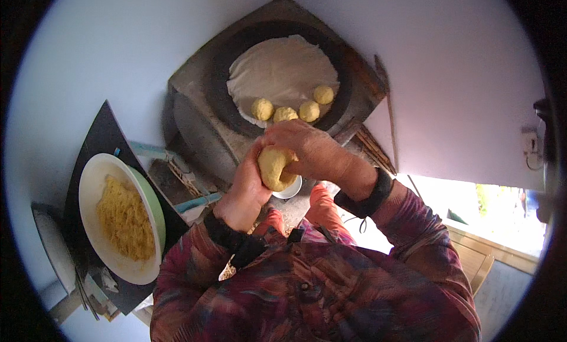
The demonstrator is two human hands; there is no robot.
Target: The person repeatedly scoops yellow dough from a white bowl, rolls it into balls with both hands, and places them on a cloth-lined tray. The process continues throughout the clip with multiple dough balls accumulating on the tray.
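Note:
Between my two hands is a lump of yellow dough with a hollow pressed into its near right side. My left hand cups it from the left. Over its top and right side curls my right hand, with its thumb at the hollow; some of its fingertips are hidden. Beyond my hands, several round yellow dough balls rest along the near edge of a pale cloth. That cloth lies inside a large dark round pan set into a stove.
At left, a white-and-green basin of crumbly yellow dough stands on a black tabletop. A small white bowl shows below my hands. Sticks lean by the grey stove. White walls meet behind it.

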